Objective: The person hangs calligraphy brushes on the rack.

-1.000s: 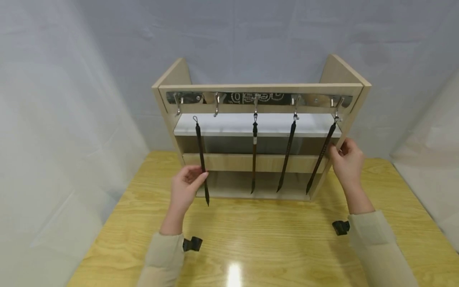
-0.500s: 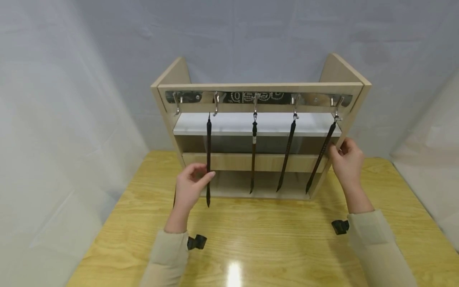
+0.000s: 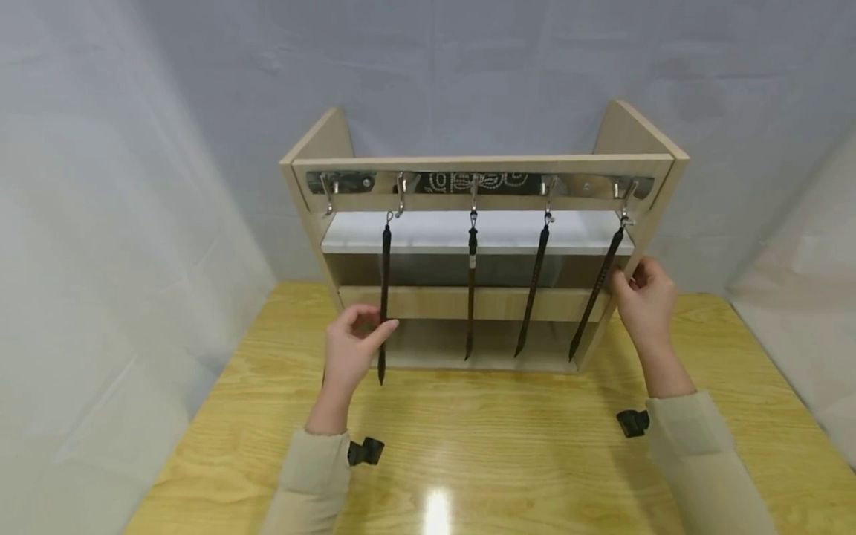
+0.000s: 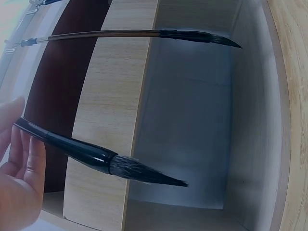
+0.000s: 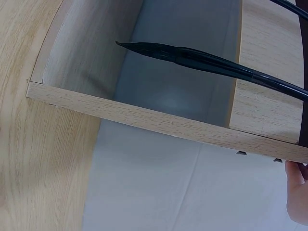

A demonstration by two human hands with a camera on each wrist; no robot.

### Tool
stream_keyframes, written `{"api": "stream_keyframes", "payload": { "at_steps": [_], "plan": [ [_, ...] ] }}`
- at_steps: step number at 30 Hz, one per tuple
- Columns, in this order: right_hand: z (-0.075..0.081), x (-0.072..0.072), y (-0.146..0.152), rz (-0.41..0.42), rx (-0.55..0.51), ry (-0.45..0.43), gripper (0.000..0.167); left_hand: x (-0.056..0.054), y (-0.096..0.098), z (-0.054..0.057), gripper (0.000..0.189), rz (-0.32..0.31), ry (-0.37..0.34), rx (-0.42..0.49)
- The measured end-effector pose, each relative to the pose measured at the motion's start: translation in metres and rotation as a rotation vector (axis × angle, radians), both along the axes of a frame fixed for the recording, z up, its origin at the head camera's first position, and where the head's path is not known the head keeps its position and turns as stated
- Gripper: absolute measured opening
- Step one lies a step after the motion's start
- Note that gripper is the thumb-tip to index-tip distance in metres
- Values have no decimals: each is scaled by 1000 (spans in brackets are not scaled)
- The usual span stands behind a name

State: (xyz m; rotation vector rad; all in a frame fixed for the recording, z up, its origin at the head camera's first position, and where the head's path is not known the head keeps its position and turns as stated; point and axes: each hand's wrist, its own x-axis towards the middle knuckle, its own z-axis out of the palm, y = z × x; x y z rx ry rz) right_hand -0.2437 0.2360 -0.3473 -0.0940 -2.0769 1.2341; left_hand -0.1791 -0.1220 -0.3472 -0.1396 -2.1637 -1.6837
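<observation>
My left hand (image 3: 350,348) pinches a dark calligraphy brush (image 3: 384,275) between thumb and fingers. The brush hangs almost upright, tip down; its loop is just left of the second hook (image 3: 400,197) from the left, apart from it as far as I can tell. In the left wrist view the brush's bristles (image 4: 144,172) point away from the hand. Three more brushes hang by loops from the other hooks: a brown one (image 3: 471,290), a dark one (image 3: 533,290) and the rightmost brush (image 3: 597,293). My right hand (image 3: 647,305) grips the right side panel of the wooden shelf (image 3: 658,212).
A shiny metal hook rail (image 3: 582,186) runs along the shelf's top front board. The leftmost hook (image 3: 328,197) bears no brush. The shelf stands on a yellow wood-grain table (image 3: 495,446), with pale sheeting (image 3: 468,74) behind and at both sides.
My left hand has moved a little to the right with the brush, which now stands more upright, its loop closer to the second hook. The right hand keeps its place on the shelf.
</observation>
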Motion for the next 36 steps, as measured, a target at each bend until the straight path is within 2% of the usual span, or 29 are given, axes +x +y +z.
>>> {"api": "stream_keyframes", "payload": {
  "at_steps": [7,14,17,19,26,35,36],
  "plan": [
    [1,1,-1,-13,11,-1,21,0,-1,1,20,12,17,-10],
    [1,1,-1,-9,17,-3,21,-12,-8,-18,24,11,7,-18],
    [1,1,-1,-9,12,4,21,-13,-8,-19,25,6,13,-17],
    [1,1,-1,-11,10,10,20,-12,-8,-18,24,3,27,-5],
    [1,2,-2,-11,4,9,21,1,-1,1,20,18,73,-22],
    [2,2,-2,-31,12,-5,22,2,-6,4,19,67,164,-49],
    [2,2,-2,-28,9,-3,22,-1,-8,1,18,69,171,-46]
  ]
}}
